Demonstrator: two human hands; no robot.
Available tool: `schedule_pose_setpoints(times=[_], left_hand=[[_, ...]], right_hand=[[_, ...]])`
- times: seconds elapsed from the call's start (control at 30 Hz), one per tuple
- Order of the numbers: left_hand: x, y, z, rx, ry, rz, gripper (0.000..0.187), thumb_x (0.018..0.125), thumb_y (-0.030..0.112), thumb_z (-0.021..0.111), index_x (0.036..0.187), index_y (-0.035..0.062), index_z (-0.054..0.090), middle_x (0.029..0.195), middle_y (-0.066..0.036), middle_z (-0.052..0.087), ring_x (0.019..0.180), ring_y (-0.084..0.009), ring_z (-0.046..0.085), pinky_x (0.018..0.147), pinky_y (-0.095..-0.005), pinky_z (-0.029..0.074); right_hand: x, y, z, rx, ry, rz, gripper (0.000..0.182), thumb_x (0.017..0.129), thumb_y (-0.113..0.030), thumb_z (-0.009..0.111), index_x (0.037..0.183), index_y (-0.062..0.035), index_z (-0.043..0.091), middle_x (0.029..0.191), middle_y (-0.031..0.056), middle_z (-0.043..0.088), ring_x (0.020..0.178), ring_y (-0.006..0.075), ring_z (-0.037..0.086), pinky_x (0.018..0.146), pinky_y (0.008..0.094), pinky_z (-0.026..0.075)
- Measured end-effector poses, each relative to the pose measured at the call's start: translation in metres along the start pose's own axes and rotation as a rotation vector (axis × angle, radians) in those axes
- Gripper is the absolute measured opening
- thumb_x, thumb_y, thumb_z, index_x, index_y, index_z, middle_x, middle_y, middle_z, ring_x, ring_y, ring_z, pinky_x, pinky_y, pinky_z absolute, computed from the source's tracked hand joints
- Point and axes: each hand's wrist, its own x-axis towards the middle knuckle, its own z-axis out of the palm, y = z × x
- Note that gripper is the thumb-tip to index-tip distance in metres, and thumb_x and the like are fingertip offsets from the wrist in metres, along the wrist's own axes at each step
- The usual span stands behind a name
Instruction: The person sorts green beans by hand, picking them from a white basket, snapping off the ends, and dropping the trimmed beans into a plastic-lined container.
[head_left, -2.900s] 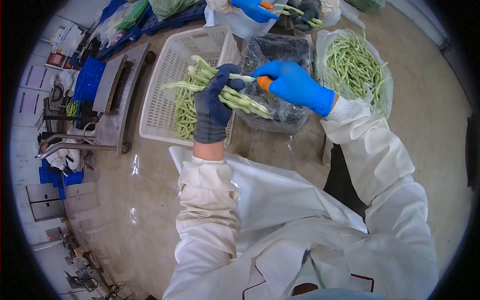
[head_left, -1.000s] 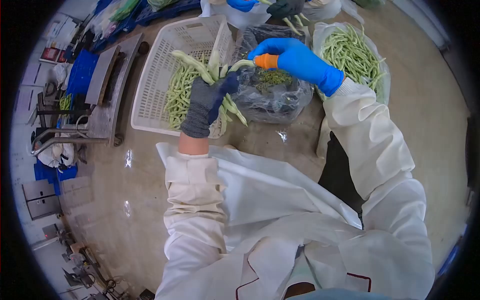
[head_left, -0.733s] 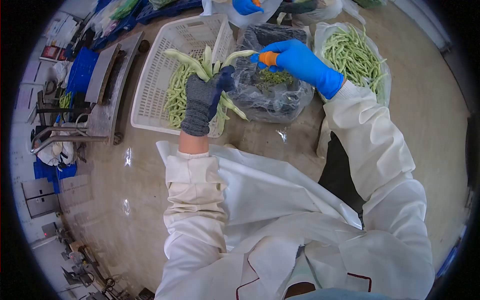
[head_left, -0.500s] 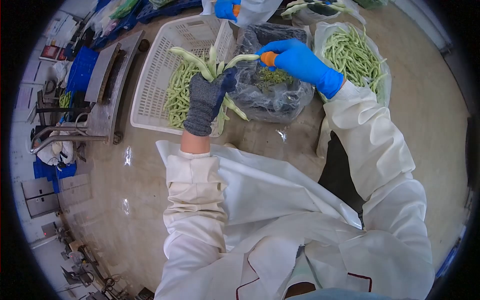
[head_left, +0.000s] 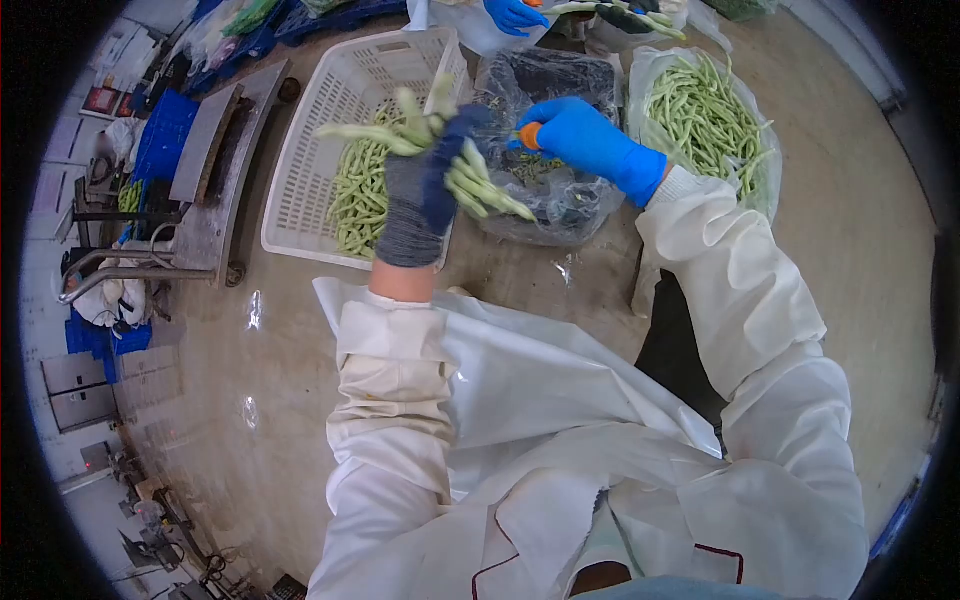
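My left hand (head_left: 418, 200), in a grey knit glove with a dark blue palm, is closed around a bunch of green beans (head_left: 482, 188) and is slightly blurred. Bean ends stick out on both sides of the fist, over the right side of a white slotted crate (head_left: 278, 205). More green beans (head_left: 358, 205) lie inside that crate. My right hand (head_left: 592, 146), gloved in blue, grips a small tool with an orange handle (head_left: 529, 135); its working end cannot be made out. Below it is a plastic-lined dark bin (head_left: 595, 212) with small green scraps inside.
A clear bag of green beans (head_left: 705, 125) stands at the right. Across from me, another person's blue-gloved hand (head_left: 514, 15) is near the bin's far side. A metal cart (head_left: 245, 165) and a blue crate (head_left: 168, 135) are on the left.
My left hand has turned and shifted slightly right, its beans now fanning to the lower right. My right hand has lowered a little and no longer meets a bean. The other person's hand moved right.
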Motion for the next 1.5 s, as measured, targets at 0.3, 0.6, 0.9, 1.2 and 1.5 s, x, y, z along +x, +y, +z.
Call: schedule_pose_setpoints(times=[0.3,0.6,0.9,1.2,1.5], left_hand=[[0.020,0.014,-0.103,-0.209,0.115,0.108,0.040,0.096,0.028,0.049,0.129,0.0074,0.050,0.111,-0.010,0.054,0.102,-0.0224,0.053,0.091,-0.0395,0.045],[0.045,-0.014,-0.127,-0.190,-0.075,0.012,0.046,0.094,0.030,0.053,0.132,0.0067,0.047,0.110,-0.007,0.052,0.100,-0.0182,0.051,0.091,-0.0348,0.043],[0.059,-0.027,-0.168,-0.320,-0.228,-0.109,0.048,0.094,0.024,0.052,0.137,0.0046,0.039,0.116,-0.010,0.054,0.102,-0.0188,0.054,0.091,-0.0331,0.044],[0.060,-0.046,-0.173,-0.308,-0.217,-0.164,0.045,0.095,0.024,0.049,0.135,0.0042,0.042,0.120,-0.011,0.054,0.105,-0.0182,0.053,0.093,-0.0334,0.044],[0.032,-0.015,-0.132,-0.273,-0.173,-0.117,0.042,0.096,0.023,0.046,0.134,0.0037,0.045,0.123,-0.012,0.053,0.108,-0.0176,0.053,0.094,-0.0338,0.044]], right_hand=[[-0.019,-0.038,-0.010,-0.476,0.424,-0.616,0.052,0.068,0.006,0.055,0.118,-0.0087,0.059,0.108,0.0158,0.062,0.098,0.0369,0.058,0.083,0.0423,0.048],[-0.092,-0.204,0.096,-0.090,0.304,-1.167,0.040,0.071,0.003,0.055,0.108,-0.0066,0.063,0.102,0.0136,0.064,0.089,0.0301,0.061,0.079,0.0353,0.050],[-0.076,-0.191,0.116,-0.082,0.296,-1.071,0.033,0.074,-0.002,0.056,0.105,-0.0067,0.065,0.098,0.0140,0.065,0.086,0.0289,0.062,0.077,0.0361,0.050],[-0.078,-0.187,0.108,-0.093,0.278,-1.049,0.027,0.077,-0.006,0.057,0.102,-0.0067,0.066,0.093,0.0144,0.066,0.084,0.0277,0.063,0.076,0.0369,0.050],[-0.060,-0.160,0.035,-0.106,0.310,-1.000,0.022,0.079,-0.011,0.059,0.098,-0.0068,0.068,0.089,0.0148,0.067,0.082,0.0265,0.064,0.075,0.0376,0.050]])
